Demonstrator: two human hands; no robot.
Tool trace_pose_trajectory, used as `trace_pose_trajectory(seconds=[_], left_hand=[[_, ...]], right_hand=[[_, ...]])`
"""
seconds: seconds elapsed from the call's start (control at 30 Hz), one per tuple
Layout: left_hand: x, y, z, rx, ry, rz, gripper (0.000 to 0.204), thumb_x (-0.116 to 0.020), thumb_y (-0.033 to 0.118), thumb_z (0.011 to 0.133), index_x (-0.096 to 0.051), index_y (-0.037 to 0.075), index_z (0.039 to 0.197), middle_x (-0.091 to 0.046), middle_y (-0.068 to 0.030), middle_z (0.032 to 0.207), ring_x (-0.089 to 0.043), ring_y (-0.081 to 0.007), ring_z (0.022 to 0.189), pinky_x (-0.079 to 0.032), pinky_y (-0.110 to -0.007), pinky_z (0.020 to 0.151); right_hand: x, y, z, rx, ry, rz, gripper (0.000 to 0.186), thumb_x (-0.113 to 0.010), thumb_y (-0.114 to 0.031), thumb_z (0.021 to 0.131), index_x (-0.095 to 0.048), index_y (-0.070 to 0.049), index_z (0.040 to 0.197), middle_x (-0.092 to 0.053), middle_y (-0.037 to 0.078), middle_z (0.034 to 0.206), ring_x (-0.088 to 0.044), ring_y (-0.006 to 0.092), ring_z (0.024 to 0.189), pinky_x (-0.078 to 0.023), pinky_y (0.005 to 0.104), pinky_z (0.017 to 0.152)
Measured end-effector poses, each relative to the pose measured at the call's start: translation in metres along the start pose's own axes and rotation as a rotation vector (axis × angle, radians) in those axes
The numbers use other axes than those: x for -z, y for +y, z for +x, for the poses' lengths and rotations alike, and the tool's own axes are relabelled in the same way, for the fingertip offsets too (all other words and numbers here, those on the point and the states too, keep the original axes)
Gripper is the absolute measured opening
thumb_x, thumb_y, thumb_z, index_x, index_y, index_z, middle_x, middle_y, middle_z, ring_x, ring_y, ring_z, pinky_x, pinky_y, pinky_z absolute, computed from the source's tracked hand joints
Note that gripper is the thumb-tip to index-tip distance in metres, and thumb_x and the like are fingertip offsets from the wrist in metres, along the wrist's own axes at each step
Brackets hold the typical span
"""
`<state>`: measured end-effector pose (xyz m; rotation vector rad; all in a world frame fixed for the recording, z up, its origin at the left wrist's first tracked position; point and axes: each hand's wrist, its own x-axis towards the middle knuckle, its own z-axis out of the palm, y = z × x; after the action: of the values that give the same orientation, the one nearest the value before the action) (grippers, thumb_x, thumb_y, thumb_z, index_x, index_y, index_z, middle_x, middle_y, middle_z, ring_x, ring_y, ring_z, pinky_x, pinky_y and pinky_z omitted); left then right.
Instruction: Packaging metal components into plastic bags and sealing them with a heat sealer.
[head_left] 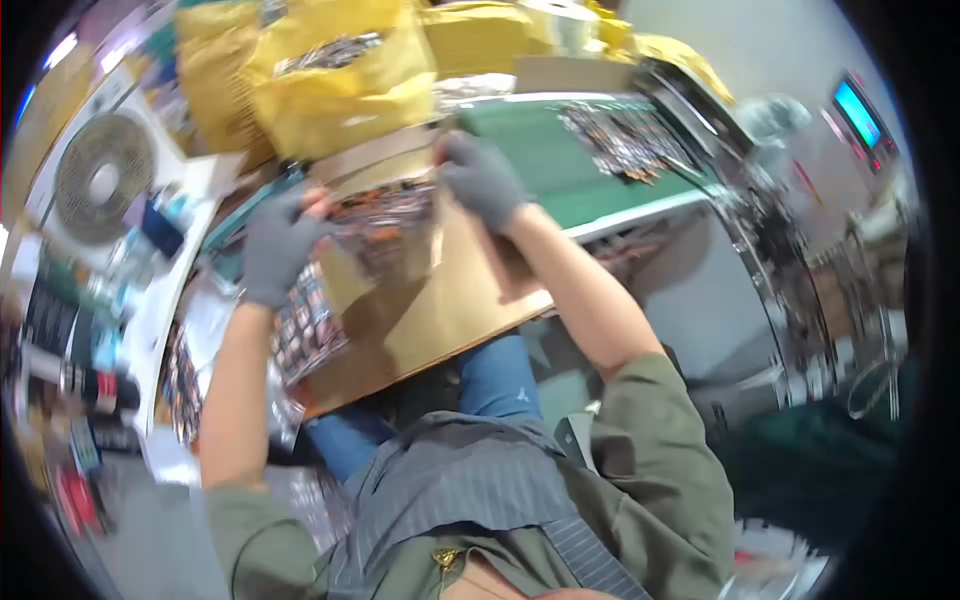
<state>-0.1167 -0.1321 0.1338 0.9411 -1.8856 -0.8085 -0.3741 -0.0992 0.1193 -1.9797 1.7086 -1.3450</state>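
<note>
My left hand (277,245), in a grey glove with bare fingertips, is closed at the left side of a heap of small dark and orange pieces (385,220). My right hand (485,182), gloved the same way, is closed near the heap's far right corner. Blur hides what either set of fingers pinches. The heap lies over a brown cardboard sheet (470,300), and a clear film seems to cover part of it. Below my left hand, a clear plastic bag (310,325) full of similar small pieces rests at the cardboard's left edge.
A green conveyor belt (520,150) at the far right carries more small pieces (625,140). Yellow sacks (340,95) stand at the back, one open and filled. On the left are a white fan (105,180) and a cluttered white shelf (180,290). A lit screen (858,112) hangs far right.
</note>
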Motion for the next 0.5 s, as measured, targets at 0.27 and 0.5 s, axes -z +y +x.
trace_pose_trajectory(seconds=[0.27,0.5], left_hand=[[0.004,0.055,-0.013,0.266,-0.239,-0.119,0.021,-0.054,0.012,0.088,-0.065,-0.001,0.1,-0.058,-0.0009,0.062,-0.05,-0.0043,0.047,-0.037,-0.016,0.041],[0.034,0.057,-0.019,-0.041,-0.042,-0.196,0.057,-0.07,0.021,0.076,-0.05,0.0,0.125,-0.06,-0.0083,0.104,-0.059,-0.0117,0.084,-0.048,-0.023,0.072]], right_hand=[[0.035,-0.053,-0.008,0.386,0.101,-0.085,0.039,-0.06,-0.035,0.082,-0.054,-0.004,0.105,-0.061,0.018,0.085,-0.06,0.0339,0.081,-0.047,0.0406,0.074],[-0.031,-0.066,-0.012,0.402,-0.274,0.064,0.023,-0.056,-0.032,0.087,-0.059,-0.01,0.087,-0.058,0.013,0.062,-0.059,0.0338,0.063,-0.046,0.0414,0.058]])
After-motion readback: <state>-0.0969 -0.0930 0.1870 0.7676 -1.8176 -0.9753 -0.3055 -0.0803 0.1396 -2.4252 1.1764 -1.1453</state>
